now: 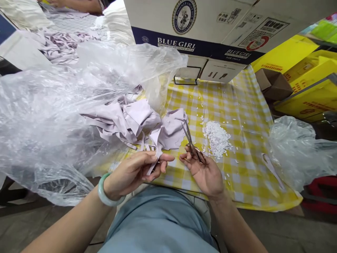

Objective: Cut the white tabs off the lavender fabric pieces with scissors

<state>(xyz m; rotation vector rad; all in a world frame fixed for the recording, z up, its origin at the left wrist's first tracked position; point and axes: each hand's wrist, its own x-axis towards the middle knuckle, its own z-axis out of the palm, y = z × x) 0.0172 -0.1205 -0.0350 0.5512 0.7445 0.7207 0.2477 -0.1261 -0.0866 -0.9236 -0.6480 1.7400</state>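
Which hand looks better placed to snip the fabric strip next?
Probably the right hand: it already holds the scissors, close beside the left hand, which is occupied gripping the fabric strip in its fingers.

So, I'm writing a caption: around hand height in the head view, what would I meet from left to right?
Large clear plastic sheet, pale green bangle, left hand, scissors, pile of white pieces, crumpled clear plastic.
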